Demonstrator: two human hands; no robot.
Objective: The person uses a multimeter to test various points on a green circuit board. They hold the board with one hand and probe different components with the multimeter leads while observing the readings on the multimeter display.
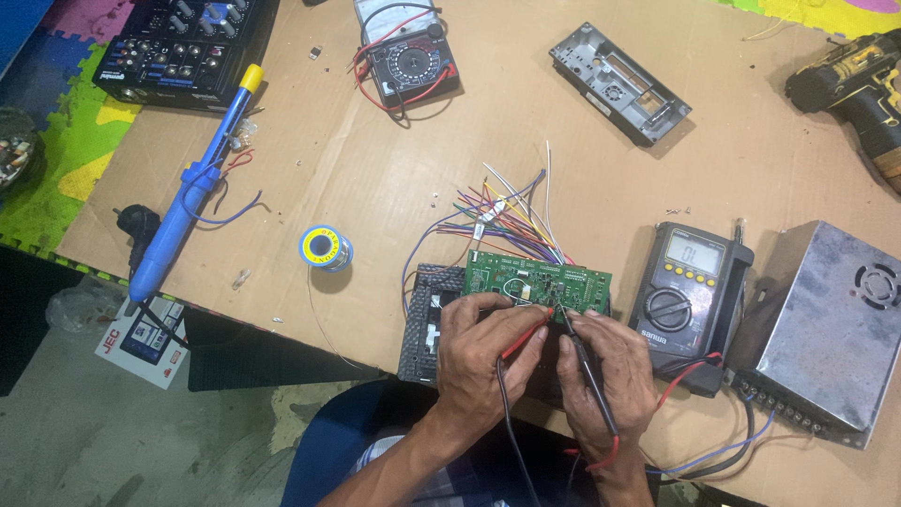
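My left hand (483, 357) grips a red test probe (524, 335), its tip touching a green circuit board (535, 279). In my right hand (605, 371) is a black test probe (587, 361), tip also on the board's near edge. The board rests on a black device chassis (427, 314), and a bundle of coloured wires (507, 216) fans out from its far side. The probe leads run back to a dark digital multimeter (690, 291) lying just right of the board.
On the cardboard work surface (328, 150) lie a blue desoldering pump (192, 183), a solder spool (326, 249), an analog multimeter (405, 52), a grey metal frame (619, 83), a cordless drill (859, 80) and a metal power supply box (831, 319). An audio mixer (178, 42) is far left.
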